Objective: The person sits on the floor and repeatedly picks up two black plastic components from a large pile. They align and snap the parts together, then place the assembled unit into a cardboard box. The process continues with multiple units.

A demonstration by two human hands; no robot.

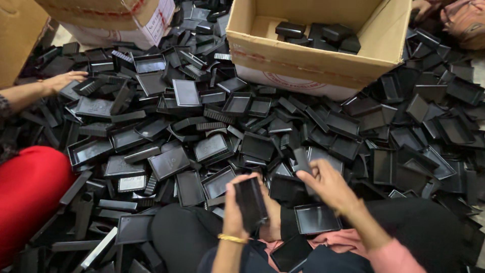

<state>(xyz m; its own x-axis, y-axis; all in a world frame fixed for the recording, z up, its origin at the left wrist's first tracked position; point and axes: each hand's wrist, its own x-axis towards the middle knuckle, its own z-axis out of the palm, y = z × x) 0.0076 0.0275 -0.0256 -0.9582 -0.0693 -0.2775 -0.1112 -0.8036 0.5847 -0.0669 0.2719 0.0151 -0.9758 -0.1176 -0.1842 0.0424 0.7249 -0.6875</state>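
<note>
Hands work together: our left hand (237, 207) holds a black box (250, 202) tight, our right hand (328, 184) pinches a small black piece (302, 159) beside it.

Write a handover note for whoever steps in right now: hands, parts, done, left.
Left hand: holds an upright black plastic case.
Right hand: pinches a smaller black piece just above the pile.
Parts: loose black trays and lids cover the floor; one tray on the lap.
Done: a few closed black cases lie in the open cardboard box.
Left: most of the pile.
Another person's hand works at far left.
</note>
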